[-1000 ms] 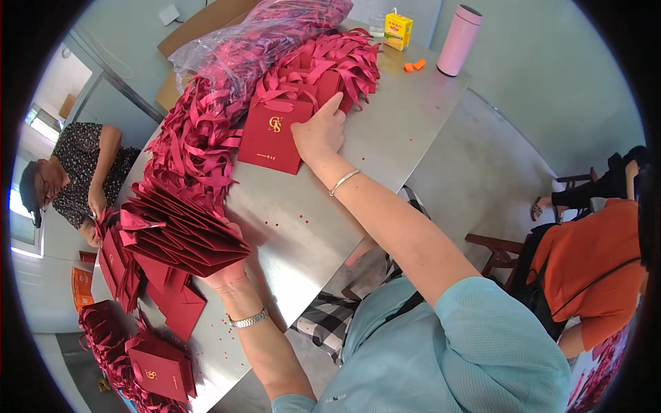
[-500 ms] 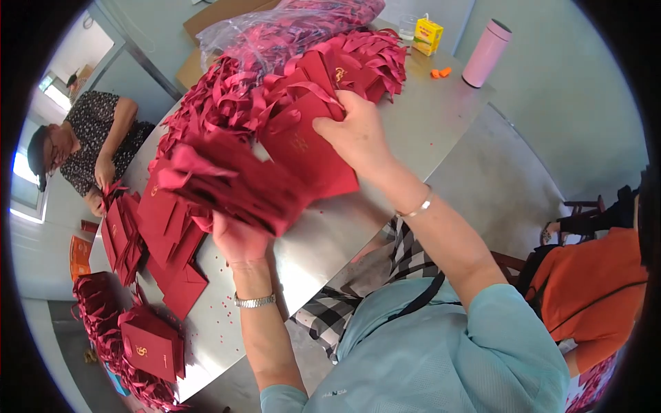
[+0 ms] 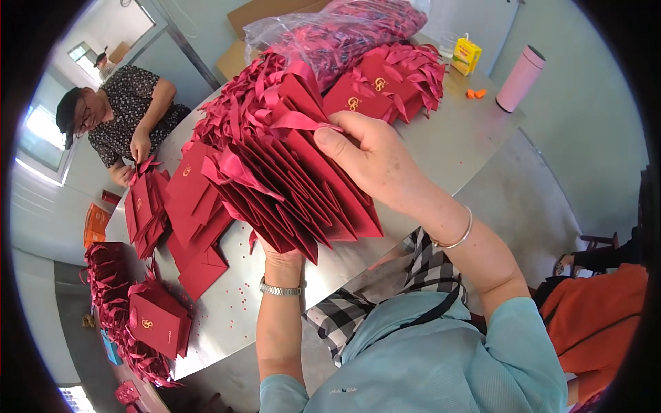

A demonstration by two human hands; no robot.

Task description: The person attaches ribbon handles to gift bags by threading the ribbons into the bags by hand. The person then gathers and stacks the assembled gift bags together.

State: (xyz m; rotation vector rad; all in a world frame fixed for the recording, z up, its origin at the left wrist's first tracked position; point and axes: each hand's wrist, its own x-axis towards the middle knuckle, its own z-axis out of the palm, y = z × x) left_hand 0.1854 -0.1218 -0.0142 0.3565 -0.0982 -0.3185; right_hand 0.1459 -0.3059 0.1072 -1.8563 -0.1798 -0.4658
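Observation:
A fanned stack of dark red paper gift bags (image 3: 286,196) rests on my left hand (image 3: 281,256), whose fingers are mostly hidden beneath it. Pink ribbon handles hang over the stack's upper left side. My right hand (image 3: 375,155) pinches the ribbon (image 3: 303,122) of a red gift bag (image 3: 354,199) that lies against the right side of the stack. Just beyond, more red bags with gold emblems (image 3: 372,82) lie on the metal table (image 3: 441,148). A big heap of ribboned bags (image 3: 231,107) spreads behind the stack.
Flat red bags (image 3: 196,199) lie to the left, where a co-worker (image 3: 131,113) handles ribbons. Bundled bags (image 3: 158,320) sit at the near left edge. A clear plastic sack (image 3: 337,41), a yellow carton (image 3: 466,56) and a pink flask (image 3: 521,79) stand far back. Someone in orange (image 3: 599,310) is at right.
My right hand has brought its bag from beside the far pile against the stack. The stack in my left hand, blurred before, is now steadier and fanned. The view has shifted.

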